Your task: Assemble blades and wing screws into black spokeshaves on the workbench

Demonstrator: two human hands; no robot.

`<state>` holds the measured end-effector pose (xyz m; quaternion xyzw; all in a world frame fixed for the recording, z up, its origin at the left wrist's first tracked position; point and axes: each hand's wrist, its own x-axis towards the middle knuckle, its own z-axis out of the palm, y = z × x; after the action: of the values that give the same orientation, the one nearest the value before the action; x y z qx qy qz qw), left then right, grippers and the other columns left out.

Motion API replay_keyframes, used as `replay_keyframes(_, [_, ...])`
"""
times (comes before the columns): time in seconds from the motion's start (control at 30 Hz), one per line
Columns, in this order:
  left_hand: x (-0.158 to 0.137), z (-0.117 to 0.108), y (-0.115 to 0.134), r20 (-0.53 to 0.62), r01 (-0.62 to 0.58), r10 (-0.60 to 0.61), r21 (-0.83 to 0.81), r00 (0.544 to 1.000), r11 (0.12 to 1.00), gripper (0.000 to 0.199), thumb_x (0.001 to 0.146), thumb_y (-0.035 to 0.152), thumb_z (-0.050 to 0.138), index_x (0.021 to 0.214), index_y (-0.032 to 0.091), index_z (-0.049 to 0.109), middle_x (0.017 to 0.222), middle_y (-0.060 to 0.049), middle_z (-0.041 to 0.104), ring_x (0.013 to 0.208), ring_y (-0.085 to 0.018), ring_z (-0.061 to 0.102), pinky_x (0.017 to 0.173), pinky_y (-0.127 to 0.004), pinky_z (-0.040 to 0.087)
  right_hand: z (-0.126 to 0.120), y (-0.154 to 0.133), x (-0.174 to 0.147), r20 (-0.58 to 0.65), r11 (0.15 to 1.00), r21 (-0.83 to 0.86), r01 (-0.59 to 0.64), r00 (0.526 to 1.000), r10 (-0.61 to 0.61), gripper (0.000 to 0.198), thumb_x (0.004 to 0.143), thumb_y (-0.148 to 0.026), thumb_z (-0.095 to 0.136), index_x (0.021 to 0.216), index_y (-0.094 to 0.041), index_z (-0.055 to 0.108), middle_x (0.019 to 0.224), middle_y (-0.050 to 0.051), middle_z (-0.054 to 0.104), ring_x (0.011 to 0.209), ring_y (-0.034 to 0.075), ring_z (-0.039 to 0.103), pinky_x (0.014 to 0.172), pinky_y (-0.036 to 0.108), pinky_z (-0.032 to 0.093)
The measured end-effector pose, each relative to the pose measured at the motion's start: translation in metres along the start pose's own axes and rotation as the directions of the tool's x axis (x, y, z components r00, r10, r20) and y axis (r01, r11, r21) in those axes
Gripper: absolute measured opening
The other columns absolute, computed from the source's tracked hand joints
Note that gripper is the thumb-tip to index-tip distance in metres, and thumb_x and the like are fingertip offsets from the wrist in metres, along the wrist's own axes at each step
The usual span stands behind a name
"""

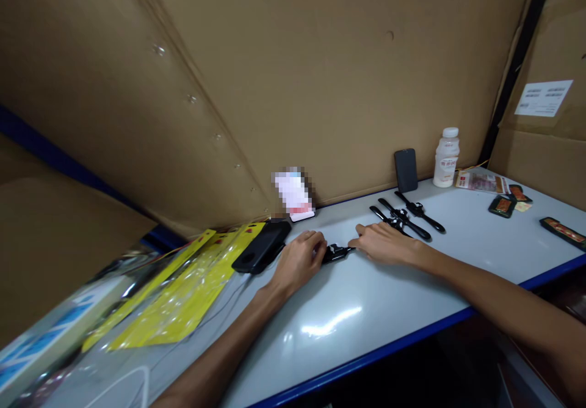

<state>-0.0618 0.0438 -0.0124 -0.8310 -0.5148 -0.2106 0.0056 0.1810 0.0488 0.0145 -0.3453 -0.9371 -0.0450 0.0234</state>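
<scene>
A black spokeshave [336, 253] lies across the table top between my two hands. My left hand [303, 256] has its fingers curled round the tool's left handle, which they mostly hide. At the other end, my right hand [386, 243] pinches the right handle with thumb and fingers. Beyond my right hand, a few more black spokeshaves lie side by side, the farthest spokeshave [418, 209] in full view. My right hand partly covers the nearest spokeshave [381, 215] of that row.
Yellow-backed clear packages [187, 298] and a black device [263, 248] with a cable lie left. A lit phone [295, 195], a dark phone [406, 170] and a white bottle [446, 159] stand by the cardboard wall [320, 78]. Small packets [502, 206] lie right. The table's edge [366, 352] is blue.
</scene>
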Motion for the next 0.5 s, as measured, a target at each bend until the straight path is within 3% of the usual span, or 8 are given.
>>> replay_keyframes(0.2, [-0.0001,-0.0028,0.0017,0.112,0.005,-0.021,0.142,0.994,0.99,0.03,0.096,0.025,0.045,0.071,0.02,0.06,0.076,-0.005,0.063,0.072,-0.019,0.058,0.061,-0.029,0.035,0.0004,0.0001,0.0,-0.008,1.0,-0.009,0.001,1.0,-0.001,0.04,0.089,-0.005,0.043,0.113,-0.019,0.07,0.099,0.012,0.063,0.07,0.019,0.057,0.058,0.033,0.027])
replay_keyframes(0.5, [-0.0002,-0.0001,0.0005,0.071,-0.034,0.027,0.109,0.997,0.994,0.029,0.093,0.023,0.047,0.067,0.02,0.06,0.072,-0.005,0.062,0.07,-0.019,0.057,0.061,-0.029,0.037,-0.0003,-0.0002,0.0001,0.0,1.0,-0.011,-0.002,1.0,0.002,0.038,0.089,-0.005,0.044,0.114,-0.019,0.069,0.101,0.012,0.063,0.071,0.019,0.058,0.06,0.033,0.03])
